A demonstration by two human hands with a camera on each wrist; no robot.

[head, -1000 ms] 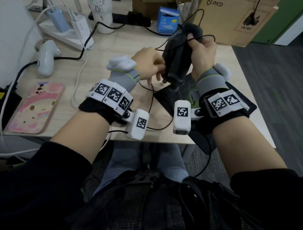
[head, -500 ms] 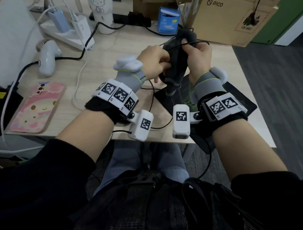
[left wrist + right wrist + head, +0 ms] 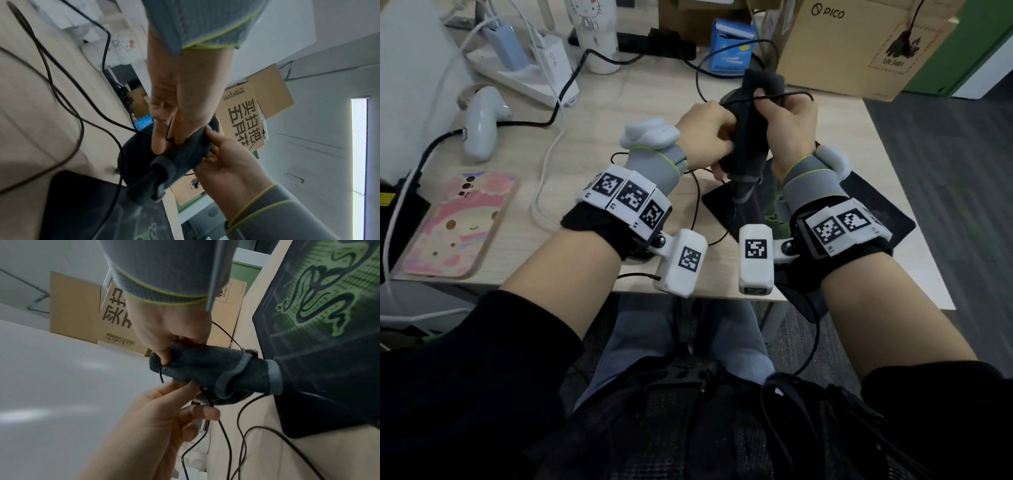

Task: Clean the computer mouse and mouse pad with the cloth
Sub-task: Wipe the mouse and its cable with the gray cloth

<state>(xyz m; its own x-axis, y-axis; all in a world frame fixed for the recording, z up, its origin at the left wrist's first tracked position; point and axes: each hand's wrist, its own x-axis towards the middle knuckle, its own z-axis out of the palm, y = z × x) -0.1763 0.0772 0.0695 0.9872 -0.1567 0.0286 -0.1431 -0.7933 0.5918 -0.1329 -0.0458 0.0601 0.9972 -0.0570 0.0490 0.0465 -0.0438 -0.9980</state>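
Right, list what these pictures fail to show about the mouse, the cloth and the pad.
- Computer mouse: in the head view the dark cloth and both hands cover it; no clear surface shows.
- Left hand: its fingertips are hidden behind the cloth in the head view.
- Mouse pad: the right hand and wrist gear hide its middle in the head view; the right wrist view cuts it off at the edge.
- Dirt on any of them: too blurred to tell.

Head view: from above, facing forward and down, both hands in mid-frame over the desk [image 3: 599, 113]. Wrist views: very near, along each palm toward the fingers. Shared by all three: cloth [image 3: 748, 137] [image 3: 180, 160] [image 3: 207, 368] between the hands.
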